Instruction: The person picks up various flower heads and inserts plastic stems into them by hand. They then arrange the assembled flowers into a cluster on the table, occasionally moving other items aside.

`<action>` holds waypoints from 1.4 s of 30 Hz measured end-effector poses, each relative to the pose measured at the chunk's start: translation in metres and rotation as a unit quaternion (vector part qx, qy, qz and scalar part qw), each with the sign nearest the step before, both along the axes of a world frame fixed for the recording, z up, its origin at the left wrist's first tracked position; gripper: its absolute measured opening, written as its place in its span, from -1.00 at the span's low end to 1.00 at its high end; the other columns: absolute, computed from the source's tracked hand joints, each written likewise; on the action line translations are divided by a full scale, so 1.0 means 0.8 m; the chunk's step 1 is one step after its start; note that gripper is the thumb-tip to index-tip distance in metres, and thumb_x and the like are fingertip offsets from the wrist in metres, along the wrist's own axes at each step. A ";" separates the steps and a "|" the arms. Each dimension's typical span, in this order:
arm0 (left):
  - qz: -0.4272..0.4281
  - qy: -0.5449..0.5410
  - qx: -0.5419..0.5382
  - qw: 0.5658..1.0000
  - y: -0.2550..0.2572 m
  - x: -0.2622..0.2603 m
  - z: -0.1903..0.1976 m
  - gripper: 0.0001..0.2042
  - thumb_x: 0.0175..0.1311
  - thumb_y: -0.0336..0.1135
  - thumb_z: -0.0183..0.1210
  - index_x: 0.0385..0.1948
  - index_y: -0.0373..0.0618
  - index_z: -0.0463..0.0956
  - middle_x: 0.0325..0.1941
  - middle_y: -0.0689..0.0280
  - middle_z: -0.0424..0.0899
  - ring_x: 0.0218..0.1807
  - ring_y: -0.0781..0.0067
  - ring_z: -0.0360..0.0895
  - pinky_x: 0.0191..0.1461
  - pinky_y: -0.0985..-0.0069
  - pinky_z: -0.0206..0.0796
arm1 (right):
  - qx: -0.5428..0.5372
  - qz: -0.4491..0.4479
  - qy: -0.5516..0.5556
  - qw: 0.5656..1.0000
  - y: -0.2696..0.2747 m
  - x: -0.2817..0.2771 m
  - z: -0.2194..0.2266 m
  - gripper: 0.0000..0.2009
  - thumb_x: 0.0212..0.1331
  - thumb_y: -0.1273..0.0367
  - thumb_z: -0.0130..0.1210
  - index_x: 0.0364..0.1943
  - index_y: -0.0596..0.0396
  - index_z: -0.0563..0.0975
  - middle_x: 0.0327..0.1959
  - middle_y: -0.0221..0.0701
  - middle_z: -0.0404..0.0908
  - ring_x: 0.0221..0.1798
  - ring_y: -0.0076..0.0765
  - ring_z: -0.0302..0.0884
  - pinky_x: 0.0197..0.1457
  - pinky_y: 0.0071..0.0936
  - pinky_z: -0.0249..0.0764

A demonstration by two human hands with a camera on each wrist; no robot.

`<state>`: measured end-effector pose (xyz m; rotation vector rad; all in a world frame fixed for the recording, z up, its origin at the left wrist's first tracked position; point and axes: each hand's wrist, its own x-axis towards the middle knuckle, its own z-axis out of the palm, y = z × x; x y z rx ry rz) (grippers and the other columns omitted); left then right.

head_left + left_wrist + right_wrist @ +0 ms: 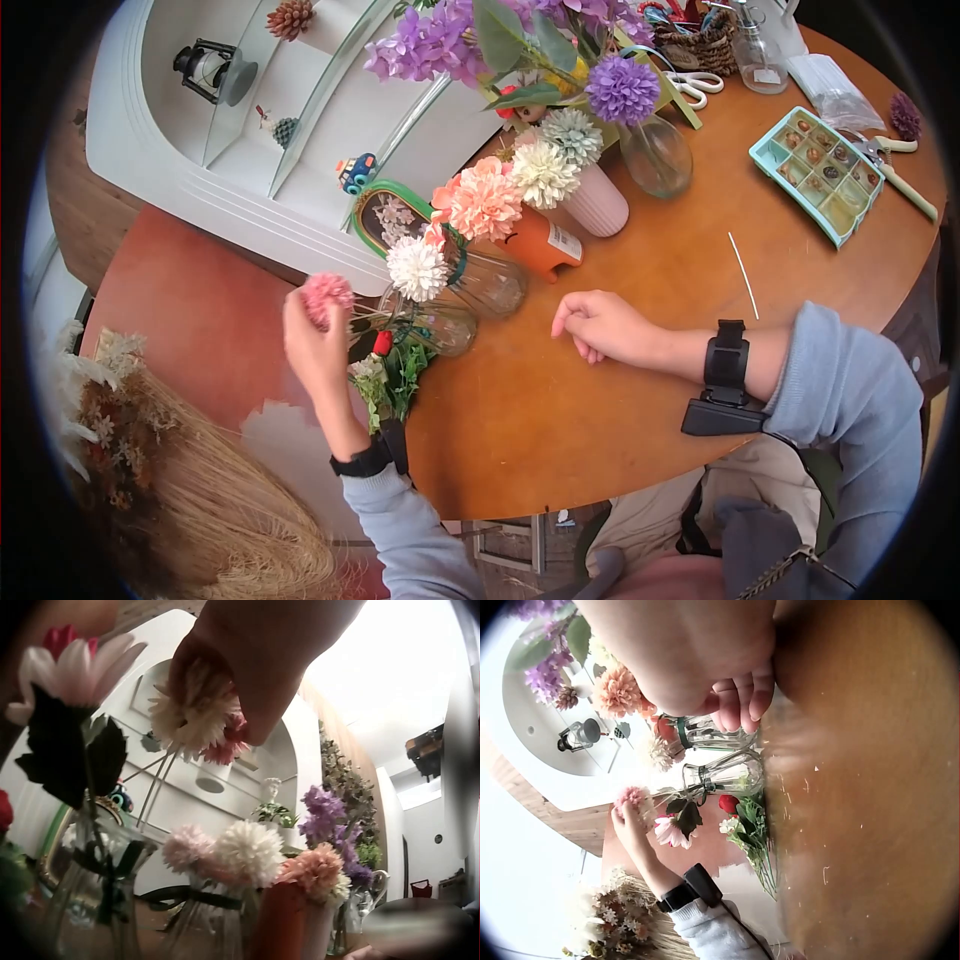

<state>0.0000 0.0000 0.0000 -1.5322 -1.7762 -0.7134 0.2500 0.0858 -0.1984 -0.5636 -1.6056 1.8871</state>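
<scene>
My left hand [312, 345] is raised at the table's left edge, its thumb and fingers around a fluffy pink flower [327, 292]. In the left wrist view a cream flower [191, 712] sits against the pink one under the same fingers. Thin stems slope from these heads toward a glass vase [445, 328]. Beside that vase stands another glass vase [497, 285] with white and peach blooms. My right hand [610, 328] rests loosely curled on the wooden table, holding nothing. A pink-and-white daisy-like flower [75, 675] shows close up in the left wrist view.
Greenery with a red bud [383, 343] lies at the table's left edge. Behind the vases are a green-framed mirror [372, 235] and a white shelf [190, 185]. A thin white stick [743, 275], a compartment tray [818, 175] and scissors [695, 85] lie to the right.
</scene>
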 end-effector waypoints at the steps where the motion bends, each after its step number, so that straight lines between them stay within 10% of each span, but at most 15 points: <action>1: -0.026 -0.009 0.020 0.999 -0.009 0.008 0.006 -0.76 0.13 -0.31 0.08 -0.21 -0.24 0.43 -0.31 0.09 0.57 -0.27 0.27 0.55 -0.16 0.43 0.34 | 0.001 0.003 -0.002 1.000 0.000 0.000 0.000 -0.77 0.25 0.34 -0.20 -0.36 0.16 0.48 -0.67 -0.44 0.44 -0.62 -0.54 0.42 -0.51 -0.56 0.38; 9: -0.197 -0.306 -0.102 0.926 -0.046 0.076 -0.064 -0.69 0.31 -0.25 -0.11 -0.03 -0.24 0.38 -0.09 0.26 0.52 -0.04 0.48 0.46 0.11 0.51 0.23 | -0.042 0.084 0.078 0.992 -0.004 -0.007 0.001 -0.69 0.30 0.21 -0.22 -0.14 0.12 0.45 -0.32 -0.43 0.54 -0.31 -0.56 0.47 -0.32 -0.58 0.42; 12: -0.257 -0.462 -0.205 0.824 -0.033 0.076 -0.123 -0.63 0.29 -0.26 -0.13 0.07 -0.25 0.32 0.01 0.25 0.48 0.03 0.47 0.43 0.17 0.50 0.19 | -0.041 0.162 0.095 0.981 -0.011 -0.010 0.005 -0.63 0.32 0.11 -0.22 -0.12 0.11 0.46 -0.22 -0.42 0.53 -0.22 -0.56 0.45 -0.21 -0.56 0.42; 25: -0.341 -0.673 -0.249 0.607 -0.013 0.041 -0.215 -0.20 0.10 0.13 0.15 0.27 -0.19 0.04 0.16 0.19 0.37 0.18 0.35 0.35 0.26 0.35 0.16 | -0.043 0.244 -0.056 0.967 -0.015 0.001 0.012 -0.79 0.34 0.31 -0.20 -0.12 0.10 0.39 -0.63 -0.53 0.40 -0.64 -0.62 0.33 -0.57 -0.68 0.26; 31: -0.392 -0.686 -0.317 0.524 -0.016 0.072 -0.201 0.07 -0.11 0.17 0.32 0.36 -0.13 -0.20 0.17 0.13 0.38 0.08 0.28 0.48 0.01 0.37 0.47 | -0.043 0.262 -0.067 0.962 -0.022 -0.002 0.007 -0.81 0.35 0.31 -0.21 -0.19 0.02 0.45 -0.69 -0.64 0.18 -0.68 -0.68 0.07 -0.63 -0.62 0.07; 42: -0.324 -0.744 -0.281 0.512 -0.029 0.060 -0.214 -0.47 0.13 -0.14 0.22 0.06 -0.23 0.26 -0.04 0.18 0.50 -0.08 0.35 0.53 -0.06 0.42 0.45 | 0.006 0.236 -0.075 0.969 -0.023 0.003 0.016 -0.77 0.32 0.28 -0.17 -0.28 0.05 0.53 -0.69 -0.59 0.21 -0.63 -0.64 0.12 -0.54 -0.58 0.15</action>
